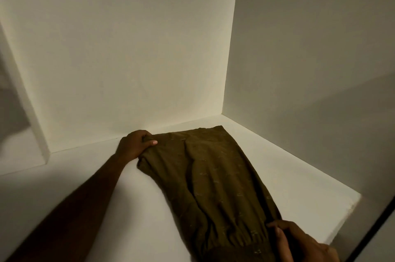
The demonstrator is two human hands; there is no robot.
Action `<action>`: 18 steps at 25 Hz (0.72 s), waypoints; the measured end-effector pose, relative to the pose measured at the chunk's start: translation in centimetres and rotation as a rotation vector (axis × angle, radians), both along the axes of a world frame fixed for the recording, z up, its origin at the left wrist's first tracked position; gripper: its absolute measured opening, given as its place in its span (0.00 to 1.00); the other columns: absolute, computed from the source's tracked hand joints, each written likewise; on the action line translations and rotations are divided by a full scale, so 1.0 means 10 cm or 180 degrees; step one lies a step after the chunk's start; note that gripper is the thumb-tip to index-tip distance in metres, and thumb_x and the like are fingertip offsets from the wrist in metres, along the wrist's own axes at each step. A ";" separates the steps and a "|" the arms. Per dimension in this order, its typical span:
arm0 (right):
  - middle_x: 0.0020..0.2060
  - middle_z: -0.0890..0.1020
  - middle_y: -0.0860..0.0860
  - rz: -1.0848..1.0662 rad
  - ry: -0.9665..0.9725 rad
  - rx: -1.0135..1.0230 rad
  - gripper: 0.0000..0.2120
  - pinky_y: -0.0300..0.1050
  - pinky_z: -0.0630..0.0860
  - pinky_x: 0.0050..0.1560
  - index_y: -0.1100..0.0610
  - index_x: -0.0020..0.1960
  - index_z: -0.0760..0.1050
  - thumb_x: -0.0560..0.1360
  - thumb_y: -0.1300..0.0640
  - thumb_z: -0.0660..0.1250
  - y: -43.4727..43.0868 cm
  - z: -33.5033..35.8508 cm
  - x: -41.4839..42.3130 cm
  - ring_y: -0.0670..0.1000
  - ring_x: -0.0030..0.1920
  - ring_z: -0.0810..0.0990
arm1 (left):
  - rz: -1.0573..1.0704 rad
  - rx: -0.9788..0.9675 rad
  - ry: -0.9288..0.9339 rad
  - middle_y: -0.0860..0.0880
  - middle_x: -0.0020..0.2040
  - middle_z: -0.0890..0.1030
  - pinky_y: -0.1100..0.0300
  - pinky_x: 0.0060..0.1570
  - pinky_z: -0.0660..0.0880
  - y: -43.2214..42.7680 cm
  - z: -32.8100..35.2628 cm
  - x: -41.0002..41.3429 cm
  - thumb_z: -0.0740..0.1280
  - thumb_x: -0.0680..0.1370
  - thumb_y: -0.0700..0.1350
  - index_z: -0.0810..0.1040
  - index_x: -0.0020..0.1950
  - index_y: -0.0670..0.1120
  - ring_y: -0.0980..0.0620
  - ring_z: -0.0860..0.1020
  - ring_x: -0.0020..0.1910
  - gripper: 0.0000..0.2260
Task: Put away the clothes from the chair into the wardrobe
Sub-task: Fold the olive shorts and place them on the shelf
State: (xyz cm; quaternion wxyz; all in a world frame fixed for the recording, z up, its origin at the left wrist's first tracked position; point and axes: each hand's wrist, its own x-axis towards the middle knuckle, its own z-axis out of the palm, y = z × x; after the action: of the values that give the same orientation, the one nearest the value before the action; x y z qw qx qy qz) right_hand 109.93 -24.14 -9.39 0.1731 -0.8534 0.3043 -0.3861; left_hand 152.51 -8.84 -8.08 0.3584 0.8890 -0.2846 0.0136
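A folded olive-brown garment (215, 182) with small pale marks lies on the white wardrobe shelf (132, 208), running from the back wall toward the front edge. My left hand (136, 144) pinches its far left corner near the back wall, thumb on top of the cloth. At the bottom right, my right hand (299, 242) grips the garment's near end, where the fabric bunches into folds. The lower part of the garment runs out of view at the bottom.
The shelf is boxed in by a white back panel (128, 58), a grey right side wall (310, 69) and a white divider (27, 116) on the left. The shelf's front right corner (354, 199) is near my right hand. A dark door edge (376, 225) crosses the bottom right.
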 end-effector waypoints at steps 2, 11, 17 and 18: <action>0.17 0.71 0.36 -0.0024 0.0011 0.0077 0.09 0.45 0.79 0.30 0.31 0.45 0.70 0.75 0.34 0.52 0.01 0.05 -0.01 0.35 0.20 0.70 | 0.0399 -0.0188 -0.0142 0.47 0.52 0.82 0.52 0.53 0.73 0.00 -0.03 0.04 0.73 0.70 0.54 0.81 0.50 0.48 0.47 0.78 0.52 0.13; 0.14 0.64 0.38 -0.0070 0.0342 0.0724 0.29 0.36 0.73 0.25 0.41 0.52 0.79 0.72 0.26 0.47 0.02 0.21 -0.04 0.41 0.23 0.80 | -0.0929 0.0580 -0.0671 0.54 0.54 0.81 0.51 0.59 0.69 -1.38 0.56 -0.30 0.65 0.77 0.53 0.80 0.49 0.53 0.51 0.77 0.56 0.07; 0.24 0.66 0.22 0.0203 0.0441 0.1054 0.17 0.13 0.64 0.41 0.22 0.33 0.67 0.55 0.14 0.51 -0.28 -0.08 -0.12 0.33 0.37 0.77 | -0.0768 0.1225 0.0533 0.43 0.57 0.78 0.54 0.51 0.73 -2.33 0.41 -0.24 0.77 0.64 0.57 0.73 0.55 0.42 0.46 0.76 0.53 0.28; 0.22 0.68 0.23 0.0188 0.0605 0.1170 0.20 0.13 0.64 0.41 0.21 0.35 0.68 0.48 0.14 0.53 -0.38 0.00 -0.12 0.30 0.39 0.77 | -0.0737 0.1237 0.0730 0.42 0.57 0.78 0.53 0.53 0.74 -2.37 0.49 -0.22 0.79 0.62 0.54 0.74 0.58 0.40 0.44 0.76 0.53 0.31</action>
State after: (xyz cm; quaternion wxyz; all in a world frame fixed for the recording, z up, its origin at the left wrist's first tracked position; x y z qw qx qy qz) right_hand 108.73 -27.94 -9.38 0.3077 -0.8486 0.3594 -0.2366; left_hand 150.33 -32.55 -3.21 0.2100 0.8984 -0.3393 -0.1835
